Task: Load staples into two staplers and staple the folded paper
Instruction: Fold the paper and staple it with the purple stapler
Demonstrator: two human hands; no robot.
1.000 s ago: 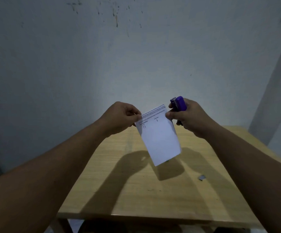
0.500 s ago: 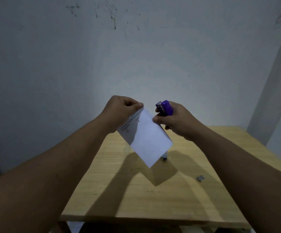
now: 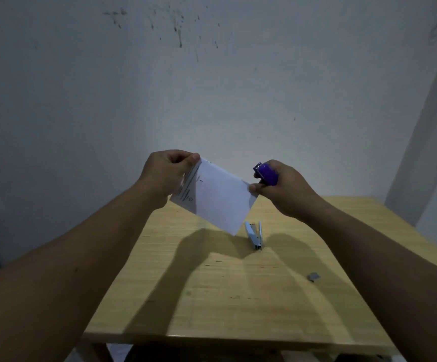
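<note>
A folded white paper [image 3: 217, 197] with printed lines near one edge hangs in the air above the table. My left hand [image 3: 167, 173] pinches its upper left corner. My right hand [image 3: 282, 189] grips a purple stapler [image 3: 266, 173] and touches the paper's right corner with its thumb and fingertip. A light blue stapler [image 3: 254, 235] lies on the wooden table [image 3: 225, 283], hinged open in a V. A small grey strip of staples [image 3: 313, 277] lies on the table to the right.
A pale wall [image 3: 212, 87] with dark specks stands right behind the table. The table's front edge [image 3: 212, 338] is close to me, and the floor shows past its right side.
The paper has turned further, its printed edge now at the left under my left hand. My right hand has moved right along the paper to its other corner, uncovering the light blue stapler.
</note>
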